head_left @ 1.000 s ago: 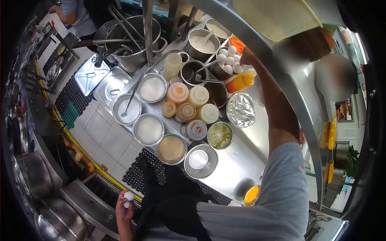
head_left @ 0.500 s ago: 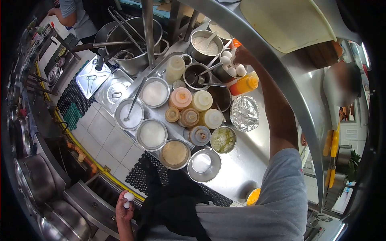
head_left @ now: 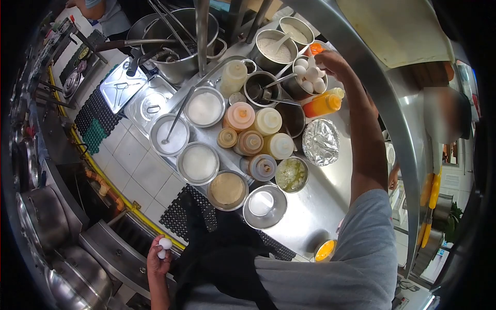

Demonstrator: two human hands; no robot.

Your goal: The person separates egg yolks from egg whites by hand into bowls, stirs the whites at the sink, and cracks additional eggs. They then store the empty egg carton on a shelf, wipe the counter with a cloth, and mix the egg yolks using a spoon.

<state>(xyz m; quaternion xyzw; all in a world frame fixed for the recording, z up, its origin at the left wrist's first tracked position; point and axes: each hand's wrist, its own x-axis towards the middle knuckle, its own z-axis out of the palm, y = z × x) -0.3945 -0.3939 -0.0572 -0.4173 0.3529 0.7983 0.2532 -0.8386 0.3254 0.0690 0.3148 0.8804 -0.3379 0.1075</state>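
The left hand (head_left: 158,263) is holding two white eggs (head_left: 165,243), its grip curling closely around them, well apart from the table (head_left: 325,201) and near the yellow pipe (head_left: 135,211) in the view. The upper egg is sitting with its long axis running roughly crosswise, its bare end pointing right, out of the fingers; the lower egg is showing only partly, so its axis is hard to judge.

The right hand (head_left: 333,63) is hanging over the metal bowl (head_left: 301,92) at the table's far right, fingers bending down beside the eggs (head_left: 311,75) heaped there. I cannot tell how far its grip is spreading, or whether it is taking hold of an egg. The heaped eggs are pointing in various directions.

An orange squeeze bottle (head_left: 323,105) is standing just beside the bowl, its cap pointing toward the view's upper right. A foil-covered container (head_left: 320,142) is resting near the bottle.
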